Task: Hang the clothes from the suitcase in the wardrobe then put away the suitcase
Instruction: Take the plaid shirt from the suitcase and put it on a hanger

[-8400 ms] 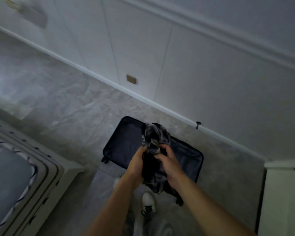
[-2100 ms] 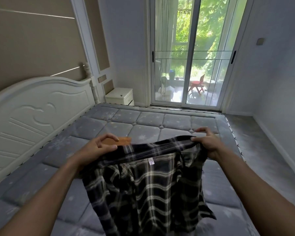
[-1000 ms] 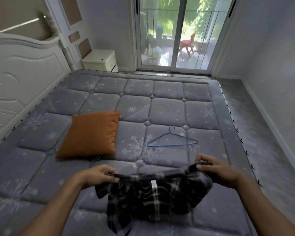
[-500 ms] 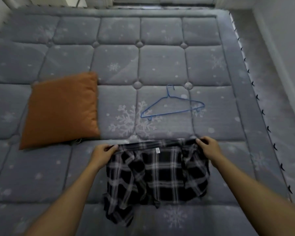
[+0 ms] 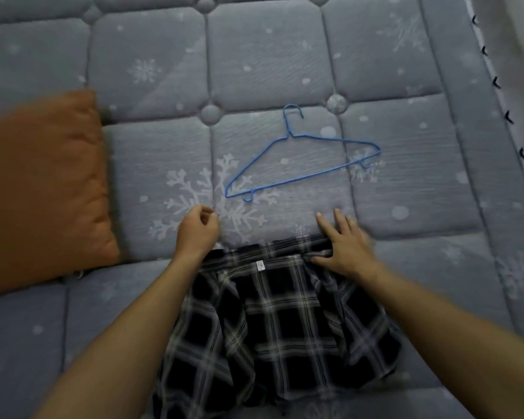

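A black-and-white plaid shirt (image 5: 279, 322) lies spread on the grey quilted mattress (image 5: 152, 164), collar away from me, a small white label at the neck. A blue wire hanger (image 5: 300, 155) lies flat just beyond the collar. My left hand (image 5: 198, 231) hovers past the shirt's left shoulder, fingers loosely curled, holding nothing. My right hand (image 5: 342, 246) rests with straight spread fingers at the shirt's right shoulder, its thumb on the cloth. The suitcase and wardrobe are out of view.
An orange cushion (image 5: 43, 189) lies on the mattress at the left, close to my left arm. The mattress's right edge (image 5: 502, 110) with black stitching runs down the right side, with the floor beyond it.
Both hands have let go of the shirt's shoulders; it now lies on the mattress. The left hand moved forward past the collar, the right opened flat. My view dropped closer to the bed.
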Motion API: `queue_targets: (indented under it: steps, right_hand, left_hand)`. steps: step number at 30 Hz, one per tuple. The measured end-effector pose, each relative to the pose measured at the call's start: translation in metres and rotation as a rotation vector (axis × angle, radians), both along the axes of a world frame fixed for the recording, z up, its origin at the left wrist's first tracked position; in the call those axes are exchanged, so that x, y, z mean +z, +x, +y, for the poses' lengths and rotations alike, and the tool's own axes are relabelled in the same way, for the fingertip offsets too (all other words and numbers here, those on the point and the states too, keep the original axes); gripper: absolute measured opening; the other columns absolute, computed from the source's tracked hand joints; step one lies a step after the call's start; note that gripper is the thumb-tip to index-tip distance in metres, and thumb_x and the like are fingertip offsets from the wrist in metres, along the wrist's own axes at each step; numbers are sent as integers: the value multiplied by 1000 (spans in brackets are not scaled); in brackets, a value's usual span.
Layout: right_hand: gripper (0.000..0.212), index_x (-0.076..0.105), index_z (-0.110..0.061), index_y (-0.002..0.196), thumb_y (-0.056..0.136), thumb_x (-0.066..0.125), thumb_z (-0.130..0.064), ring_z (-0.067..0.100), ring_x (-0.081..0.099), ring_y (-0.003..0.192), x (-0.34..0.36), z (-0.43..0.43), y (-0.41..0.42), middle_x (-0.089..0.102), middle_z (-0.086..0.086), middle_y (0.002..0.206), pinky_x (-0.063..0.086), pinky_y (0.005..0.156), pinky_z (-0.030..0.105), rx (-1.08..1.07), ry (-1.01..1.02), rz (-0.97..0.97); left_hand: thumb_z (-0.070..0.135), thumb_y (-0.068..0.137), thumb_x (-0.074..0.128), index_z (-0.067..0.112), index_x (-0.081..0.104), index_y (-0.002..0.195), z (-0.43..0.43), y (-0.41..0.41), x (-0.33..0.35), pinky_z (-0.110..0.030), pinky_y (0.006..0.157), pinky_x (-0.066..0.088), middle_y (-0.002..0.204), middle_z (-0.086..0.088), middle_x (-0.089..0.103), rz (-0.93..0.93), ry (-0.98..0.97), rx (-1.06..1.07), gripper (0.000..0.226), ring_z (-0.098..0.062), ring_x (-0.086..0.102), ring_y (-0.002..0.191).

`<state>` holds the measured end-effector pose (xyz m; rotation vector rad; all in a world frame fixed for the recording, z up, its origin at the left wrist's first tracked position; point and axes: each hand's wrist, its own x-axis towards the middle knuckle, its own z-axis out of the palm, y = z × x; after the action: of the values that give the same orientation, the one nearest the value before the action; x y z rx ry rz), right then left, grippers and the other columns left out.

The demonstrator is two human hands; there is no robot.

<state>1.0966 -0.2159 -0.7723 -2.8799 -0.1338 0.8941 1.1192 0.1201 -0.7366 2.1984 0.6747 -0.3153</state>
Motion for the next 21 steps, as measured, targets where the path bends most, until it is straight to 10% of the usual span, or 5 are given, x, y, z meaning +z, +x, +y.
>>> queue_targets:
  steps: [12, 16, 21]
  right_hand:
    - [123, -21, -47, 153, 70, 61, -83, 33, -13, 155, -33, -1, 4, -18, 5, 168, 6, 124, 53, -9, 21, 40]
    - [124, -19, -49, 153, 68, 64, -82, 32, -14, 155, -25, -2, 9, -19, 4, 168, 5, 123, 53, -28, 42, 96]
    - [122, -9, -47, 157, 71, 73, -71, 36, -11, 155, -1, -3, 28, -15, 8, 169, 7, 125, 52, -40, 87, 267]
  left_hand:
    - [20, 92, 71, 18, 57, 84, -24, 83, -43, -31, 67, 52, 84, -11, 68, 117, -18, -108, 17, -24, 67, 73]
    - [5, 100, 60, 14, 51, 95, -23, 60, -21, -16, 38, 44, 62, -7, 71, 207, -376, -73, 14, -5, 65, 43]
    - [7, 102, 59, 16, 52, 101, -17, 8, 5, -24, 55, 49, 73, -8, 78, 230, -660, 22, 11, -11, 72, 56]
